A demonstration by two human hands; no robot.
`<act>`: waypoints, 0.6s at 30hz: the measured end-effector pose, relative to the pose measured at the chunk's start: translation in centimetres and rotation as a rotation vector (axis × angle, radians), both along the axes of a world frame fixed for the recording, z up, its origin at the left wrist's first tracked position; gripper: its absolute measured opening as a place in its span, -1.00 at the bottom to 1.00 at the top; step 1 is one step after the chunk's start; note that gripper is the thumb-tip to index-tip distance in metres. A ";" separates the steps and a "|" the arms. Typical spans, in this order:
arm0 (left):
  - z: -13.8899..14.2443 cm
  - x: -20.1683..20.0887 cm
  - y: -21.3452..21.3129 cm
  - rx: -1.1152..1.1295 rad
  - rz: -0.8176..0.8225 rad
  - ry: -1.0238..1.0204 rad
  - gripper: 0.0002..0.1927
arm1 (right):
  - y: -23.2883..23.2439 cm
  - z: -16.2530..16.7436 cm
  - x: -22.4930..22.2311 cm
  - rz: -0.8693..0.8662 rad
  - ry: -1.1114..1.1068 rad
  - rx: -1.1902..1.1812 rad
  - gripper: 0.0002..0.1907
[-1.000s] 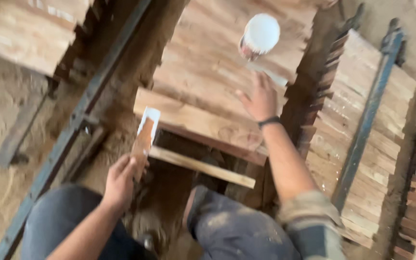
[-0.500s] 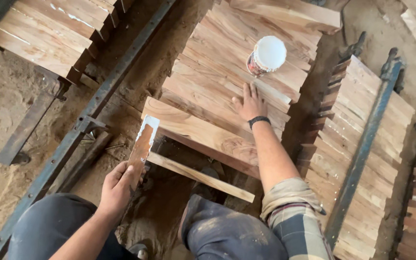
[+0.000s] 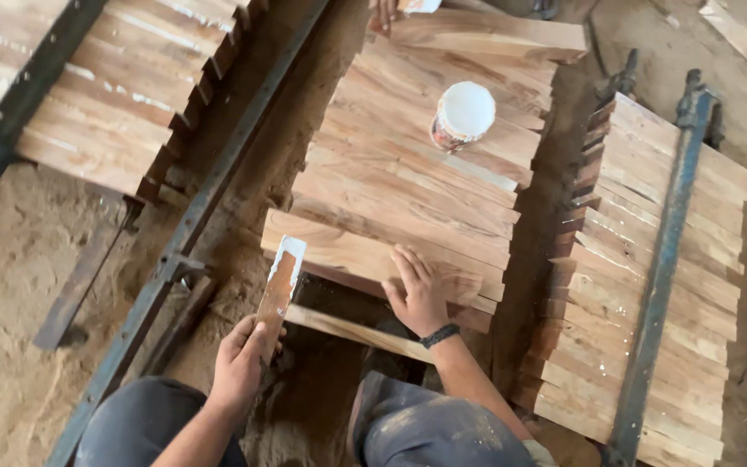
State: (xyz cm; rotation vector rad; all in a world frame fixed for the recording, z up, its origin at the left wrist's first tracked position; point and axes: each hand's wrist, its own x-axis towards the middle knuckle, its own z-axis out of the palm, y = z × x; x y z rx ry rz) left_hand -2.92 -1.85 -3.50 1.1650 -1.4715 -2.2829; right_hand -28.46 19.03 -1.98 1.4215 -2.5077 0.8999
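While the left hand [image 3: 239, 367] grips a narrow wooden spreader stick [image 3: 278, 290], its fingers closed round the lower end and its white, glue-coated tip raised toward the plank stack, the right hand [image 3: 418, 294] lies flat, fingers spread wide and holding nothing, on the nearest plank [image 3: 339, 251] at the front edge of the stack of planks [image 3: 417, 182]. This plank sits at the near edge of the stack, just above a thin loose strip [image 3: 339, 329] lying on the sawdust floor [image 3: 10, 259]. A jar of white glue [image 3: 462, 117] stands upright farther back on the stack, well apart from both hands. Glued panels held under long metal bar clamps [image 3: 659, 277] lie to either side. Judged from this position, the step goes best if the flat hand steadies the plank firmly while the stick is drawn along the wood in an even, thin coat, the tip kept at a low angle so that glue neither pools nor drips into the sawdust; the jar should stay within reach but clear of the stroke.
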 end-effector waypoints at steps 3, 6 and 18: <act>-0.1 -0.4 -0.4 -0.008 0.013 0.003 -0.70 | 0.7 0.0 -0.3 -0.063 0.024 -0.023 -0.55; -0.2 -0.8 -0.4 0.023 0.050 0.061 -0.71 | 0.7 -0.6 -0.4 -0.072 0.004 -0.036 -0.55; -1.6 0.4 -0.5 -0.046 0.033 0.053 -0.70 | 0.8 -1.3 -0.4 -0.102 0.012 -0.010 -0.55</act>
